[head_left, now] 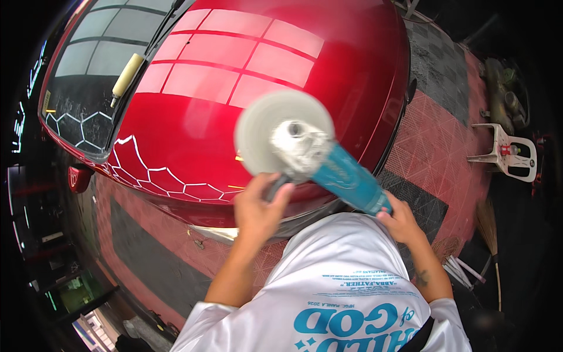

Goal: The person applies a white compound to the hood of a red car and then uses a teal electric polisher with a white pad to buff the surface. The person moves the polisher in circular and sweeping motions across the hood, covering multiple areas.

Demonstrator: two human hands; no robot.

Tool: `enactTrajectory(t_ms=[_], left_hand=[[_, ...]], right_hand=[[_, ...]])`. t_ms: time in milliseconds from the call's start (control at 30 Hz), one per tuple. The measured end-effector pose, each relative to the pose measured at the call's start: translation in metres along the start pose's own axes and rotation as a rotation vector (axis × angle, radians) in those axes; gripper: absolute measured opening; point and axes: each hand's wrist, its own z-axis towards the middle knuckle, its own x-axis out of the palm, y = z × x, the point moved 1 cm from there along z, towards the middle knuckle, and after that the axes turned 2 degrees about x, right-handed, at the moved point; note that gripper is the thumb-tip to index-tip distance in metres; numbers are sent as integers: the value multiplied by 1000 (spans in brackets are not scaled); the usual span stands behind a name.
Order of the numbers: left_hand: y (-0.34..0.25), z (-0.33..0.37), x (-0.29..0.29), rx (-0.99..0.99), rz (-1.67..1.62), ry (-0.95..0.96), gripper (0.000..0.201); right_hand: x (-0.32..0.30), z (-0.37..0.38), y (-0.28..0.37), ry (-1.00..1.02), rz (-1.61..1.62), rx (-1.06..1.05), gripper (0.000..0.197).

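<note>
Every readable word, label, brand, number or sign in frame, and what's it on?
Shirt: large blue upside-down lettering plus smaller lines; legible in part, wording not copied here.
Polisher: faint marking on teal body, too blurred to read.
Chair: small dark mark, too small to read.
Windshield: yellowish tag, too small.
Lit shapes, far left: too blurred.

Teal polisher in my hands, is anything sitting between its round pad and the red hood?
Nothing visible stands between the round pad and the red hood, though whether they touch is unclear. The pale yellow bottle lies off by the windshield, well apart from the pad.
</note>
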Motion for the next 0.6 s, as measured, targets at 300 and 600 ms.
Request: enactTrajectory(t_ms=[300,600], left_hand=[[16,36,-106,-189,-106,-130,28],[-38,36,40,-33,62,124,41]], right_hand=[[-3,60,141,176,-203,-2,86],[-36,-3,-23,-120,37,56,76]])
